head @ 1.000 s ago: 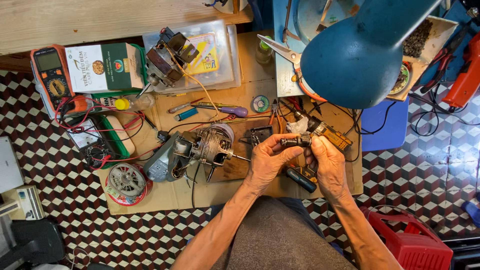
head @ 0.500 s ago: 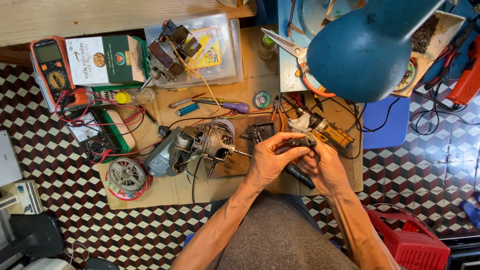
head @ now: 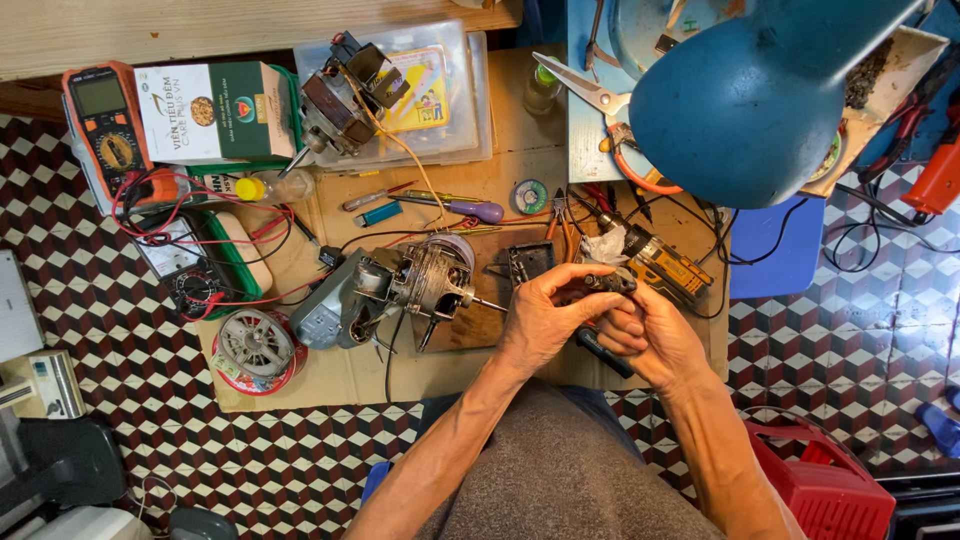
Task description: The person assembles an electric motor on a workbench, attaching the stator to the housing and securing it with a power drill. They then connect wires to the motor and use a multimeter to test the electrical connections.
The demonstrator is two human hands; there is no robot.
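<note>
Both hands are up over the cardboard work mat and meet at one small thing. The left hand comes in from the lower left with its fingers curled over a small dark part, thumb below and fingertips on top. The right hand closes in from the lower right, its fingers folded narrow against the same piece. So the part sits pinched between the two hands at their upper tips, just above the knuckles of the right and to the right of the left palm. What kind of component it is I cannot tell; it is dark, squarish and mostly hidden by fingers.

Its long axis looks to run roughly left to right, across the gap between the hands, with the left fingertips on its near end. The left hand covers more of it, so I judge the left the main holder and the right the steadying one.

Just beyond the part, nearly touching it, lies a yellow and black tool angled from upper left down to lower right, with a scrap of white paper at its tip. Below the hands a dark handle pokes out between the wrists.

To the left of the left hand, near but apart, lies the fan motor, its shaft pointing right toward the left wrist. Farther back lie a purple-handled screwdriver and a solder reel. The blue lamp shade hangs over the upper right.
</note>
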